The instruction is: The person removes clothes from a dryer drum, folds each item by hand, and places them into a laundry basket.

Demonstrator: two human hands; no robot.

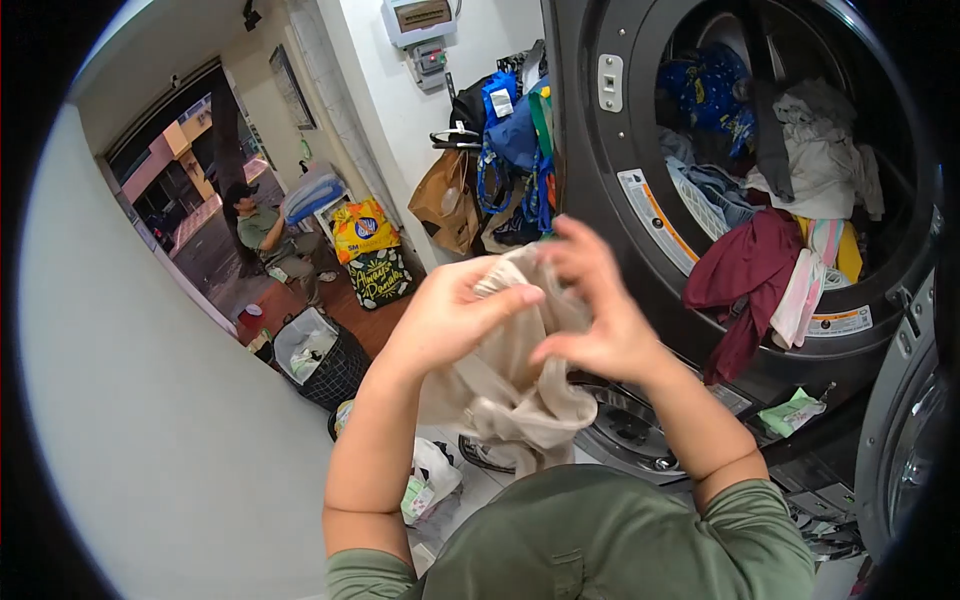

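Observation:
A beige garment [515, 365] with a gathered, elastic-looking edge hangs in front of my chest. My left hand [450, 310] is closed on its upper edge, thumb lying over the cloth. My right hand [612, 325] is at the garment's right side with thumb and fingers spread; it is slightly blurred, and whether its fingertips touch the cloth I cannot tell. To the right, the open dryer drum [670, 225] is filled with mixed laundry. A maroon garment [735, 265] and a pink striped cloth [800, 290] spill over its lower rim.
The round machine door [905, 460] stands swung open at lower right. Bags hang on the wall, among them a brown paper bag [445, 205]. A black wire basket [335, 375] with a liner stands at left. Another person [270, 235] sits near the doorway beside a yellow bag [365, 230].

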